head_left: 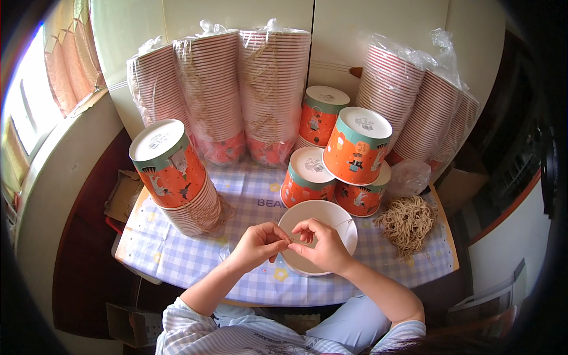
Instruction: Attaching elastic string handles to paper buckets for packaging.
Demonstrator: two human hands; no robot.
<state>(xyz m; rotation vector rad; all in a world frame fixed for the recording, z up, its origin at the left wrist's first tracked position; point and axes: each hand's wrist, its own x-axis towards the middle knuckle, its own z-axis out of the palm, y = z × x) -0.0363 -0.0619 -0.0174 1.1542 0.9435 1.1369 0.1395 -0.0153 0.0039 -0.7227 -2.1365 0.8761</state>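
Both hands meet over the near rim of a white, open-topped paper bucket (349, 234), which stands at the front of the table. My left hand (259, 245) pinches the end of a thin tan cord between thumb and forefinger. Facing it, my right hand (322, 248) is also closed in a pinch on the cord, its thumb almost touching the left fingertips. Most of the cord is hidden by the fingers. A thin pale strand shows against the bucket's inner wall at the right. To the right lies a tangled heap of tan cords (408, 226).
Orange and green printed paper buckets (358, 145) stand upside down, piled behind the white one. Another nested stack (171, 171) rises at the left, cords hanging at its base. Tall plastic-wrapped bucket stacks (272, 89) line the back. A checked cloth (242, 207) covers the table.
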